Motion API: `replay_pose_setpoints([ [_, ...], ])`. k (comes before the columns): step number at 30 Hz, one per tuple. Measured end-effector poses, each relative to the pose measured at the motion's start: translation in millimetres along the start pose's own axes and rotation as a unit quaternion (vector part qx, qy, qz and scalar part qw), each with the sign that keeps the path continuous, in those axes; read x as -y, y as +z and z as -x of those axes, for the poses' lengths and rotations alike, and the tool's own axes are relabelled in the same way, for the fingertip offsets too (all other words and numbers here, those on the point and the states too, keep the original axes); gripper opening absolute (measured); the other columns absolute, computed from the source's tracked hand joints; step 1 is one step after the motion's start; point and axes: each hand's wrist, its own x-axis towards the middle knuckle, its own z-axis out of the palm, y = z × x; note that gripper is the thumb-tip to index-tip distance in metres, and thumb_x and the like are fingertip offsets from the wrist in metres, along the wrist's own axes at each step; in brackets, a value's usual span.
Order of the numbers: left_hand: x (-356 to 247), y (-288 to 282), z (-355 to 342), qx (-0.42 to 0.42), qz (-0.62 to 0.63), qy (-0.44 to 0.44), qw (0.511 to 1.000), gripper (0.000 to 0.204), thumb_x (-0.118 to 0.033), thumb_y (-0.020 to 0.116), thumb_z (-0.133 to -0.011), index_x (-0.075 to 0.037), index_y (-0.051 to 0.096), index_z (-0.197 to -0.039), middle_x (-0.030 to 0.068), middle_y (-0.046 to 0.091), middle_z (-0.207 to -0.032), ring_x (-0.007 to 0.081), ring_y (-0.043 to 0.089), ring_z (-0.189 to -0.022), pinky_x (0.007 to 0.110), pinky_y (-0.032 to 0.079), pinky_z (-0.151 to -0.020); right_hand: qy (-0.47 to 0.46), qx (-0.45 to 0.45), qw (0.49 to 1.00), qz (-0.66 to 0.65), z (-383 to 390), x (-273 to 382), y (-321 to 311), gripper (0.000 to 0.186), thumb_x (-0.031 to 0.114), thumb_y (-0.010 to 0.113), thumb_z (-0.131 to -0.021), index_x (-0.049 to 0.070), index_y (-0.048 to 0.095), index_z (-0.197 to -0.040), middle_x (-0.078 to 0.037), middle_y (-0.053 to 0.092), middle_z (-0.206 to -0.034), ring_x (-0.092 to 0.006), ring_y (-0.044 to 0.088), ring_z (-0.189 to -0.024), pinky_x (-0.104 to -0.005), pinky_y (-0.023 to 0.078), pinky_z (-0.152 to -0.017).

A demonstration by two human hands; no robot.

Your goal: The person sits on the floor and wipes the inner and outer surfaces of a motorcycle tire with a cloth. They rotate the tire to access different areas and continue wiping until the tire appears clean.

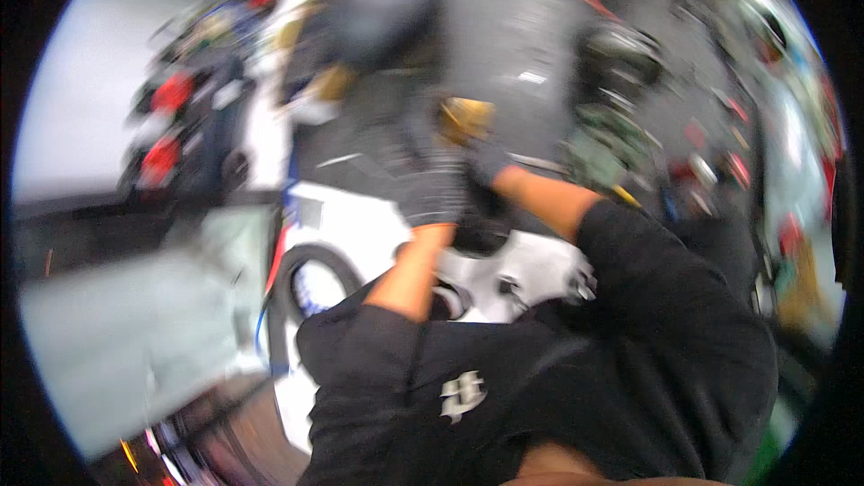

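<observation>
Left hand, dark-gloved, grip unclear through blur. Right hand, gloved, touching brownish object, grip unclear. Silver metal part near, below forearms.

Both the left hand and the right hand wear dark, matt knitted cloth gloves; the brownish piece looks dull, the silver casting smooth bare metal, the sleeves matt black cloth

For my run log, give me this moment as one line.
left hand: gloved, raised, grip unclear | right hand: gloved, at yellowish object | below: silver metal part | picture: motion-blurred
</observation>
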Motion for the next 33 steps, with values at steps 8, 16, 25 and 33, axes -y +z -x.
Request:
replay_pose_setpoints([
  [8, 0, 21, -14, -0.071, 0.023, 0.095, 0.993, 0.08, -0.039, 0.083, -0.082, 0.005, 0.053, -0.142, 0.0288, 0.063, -0.134, 0.0418, 0.061, -0.123, 0.045, 0.047, -0.107, 0.037, 0.121, 0.991, -0.038, -43, -27, -16, 0.047, 0.03, 0.062, -0.095, 0.007, 0.061, -0.136, -0.022, 0.07, -0.119, -0.041, 0.068, -0.109, -0.0485, 0.054, -0.094],
  [16, -2, 46, -38, -0.081, 0.021, 0.08, 0.993, 0.078, -0.038, 0.083, -0.082, 0.005, 0.054, -0.141, 0.0281, 0.065, -0.13, 0.042, 0.064, -0.12, 0.045, 0.049, -0.104, 0.041, 0.165, 0.985, -0.005, -37, -35, -19, 0.046, 0.029, 0.061, -0.095, 0.005, 0.062, -0.134, -0.023, 0.07, -0.118, -0.0405, 0.069, -0.107, -0.0485, 0.054, -0.091],
  [25, -14, 44, -47, -0.09, 0.022, 0.066, 0.993, 0.076, -0.038, 0.082, -0.083, 0.005, 0.055, -0.14, 0.0273, 0.067, -0.125, 0.0421, 0.066, -0.115, 0.045, 0.051, -0.101, 0.024, 0.183, 0.983, 0.001, -33, -22, -34, 0.044, 0.029, 0.06, -0.096, 0.003, 0.062, -0.132, -0.024, 0.07, -0.118, -0.04, 0.07, -0.104, -0.0485, 0.055, -0.088],
  [33, -14, 36, -4, -0.052, -0.082, -0.018, 0.995, 0.074, -0.037, 0.082, -0.083, 0.004, 0.056, -0.139, 0.0265, 0.069, -0.122, 0.0423, 0.068, -0.111, 0.045, 0.053, -0.098, 0.027, 0.181, 0.983, -0.015, -14, -6, -8, 0.043, 0.028, 0.059, -0.096, 0.002, 0.062, -0.13, -0.024, 0.07, -0.117, -0.0396, 0.071, -0.101, -0.0484, 0.056, -0.085],
])
